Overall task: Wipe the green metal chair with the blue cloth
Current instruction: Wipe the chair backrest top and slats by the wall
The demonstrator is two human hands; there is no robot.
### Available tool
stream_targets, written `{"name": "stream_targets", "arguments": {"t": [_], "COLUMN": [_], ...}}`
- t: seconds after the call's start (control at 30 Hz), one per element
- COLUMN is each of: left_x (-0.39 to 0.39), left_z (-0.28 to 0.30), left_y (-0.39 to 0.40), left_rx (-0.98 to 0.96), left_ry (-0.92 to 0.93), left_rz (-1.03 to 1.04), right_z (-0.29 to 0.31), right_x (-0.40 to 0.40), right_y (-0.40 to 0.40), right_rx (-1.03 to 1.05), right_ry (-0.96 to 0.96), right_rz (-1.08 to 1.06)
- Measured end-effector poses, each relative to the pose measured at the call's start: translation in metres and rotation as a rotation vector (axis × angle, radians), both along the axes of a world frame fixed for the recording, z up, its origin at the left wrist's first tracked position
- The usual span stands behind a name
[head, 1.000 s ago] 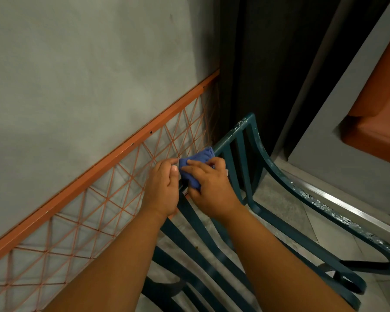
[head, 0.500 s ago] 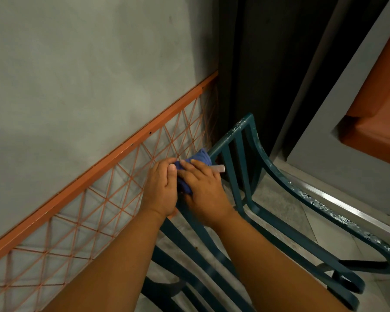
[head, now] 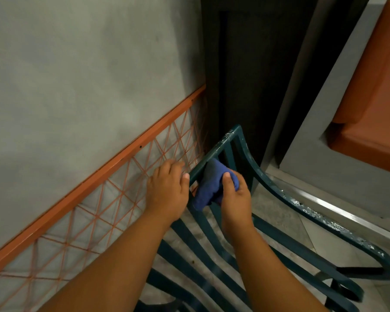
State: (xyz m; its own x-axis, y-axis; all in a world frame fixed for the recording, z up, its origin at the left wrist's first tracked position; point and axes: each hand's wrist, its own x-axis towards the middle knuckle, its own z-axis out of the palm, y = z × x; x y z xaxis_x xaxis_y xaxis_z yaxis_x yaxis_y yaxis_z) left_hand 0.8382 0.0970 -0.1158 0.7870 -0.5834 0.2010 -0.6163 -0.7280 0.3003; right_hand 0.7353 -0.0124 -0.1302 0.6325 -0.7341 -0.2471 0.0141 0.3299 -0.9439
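Observation:
The green metal chair (head: 277,190) has dark teal slats and a curved frame with chipped paint, and it fills the lower right of the view. A bunched blue cloth (head: 209,185) is pressed against a slat just below the chair's top rail. My right hand (head: 234,199) grips the cloth from the right, thumb on top. Beside it, my left hand (head: 167,190) rests on the top rail with its fingers curled over the rail's far side.
An orange metal rail with a wire lattice (head: 113,194) runs along the grey wall just left of the chair. Behind the chair is a dark doorway (head: 252,75). An orange padded seat (head: 369,122) sits at the upper right above a grey ledge.
My right hand has turned and drawn the cloth down from the top rail onto a slat. The two hands, touching before, now sit slightly apart.

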Motion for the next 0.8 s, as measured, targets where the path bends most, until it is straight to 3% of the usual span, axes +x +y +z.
{"name": "stream_targets", "arguments": {"t": [0.17,0.3,0.37,0.57,0.73,0.8], "left_x": [0.016,0.018,0.016,0.017,0.021,0.018], "left_z": [-0.005,-0.010,-0.010,-0.012,-0.013,-0.013], "left_y": [-0.021,-0.024,-0.023,-0.026,-0.024,-0.026], "left_rx": [0.039,0.000,-0.008,0.102,0.106,0.097], "left_ry": [-0.001,0.026,0.019,-0.030,-0.033,-0.036], "left_rz": [-0.033,0.019,0.056,0.048,0.070,0.059], "right_z": [0.005,-0.021,-0.029,-0.013,-0.024,-0.026], "right_x": [0.016,0.034,0.038,0.070,0.051,0.048], "right_y": [-0.013,-0.018,-0.026,-0.041,-0.026,-0.039], "right_rx": [-0.473,-0.957,-1.106,-1.199,-1.190,-1.211], "right_ry": [-0.036,0.126,0.183,0.365,0.122,0.109], "right_rz": [-0.032,0.313,0.363,0.283,0.407,0.429]}}
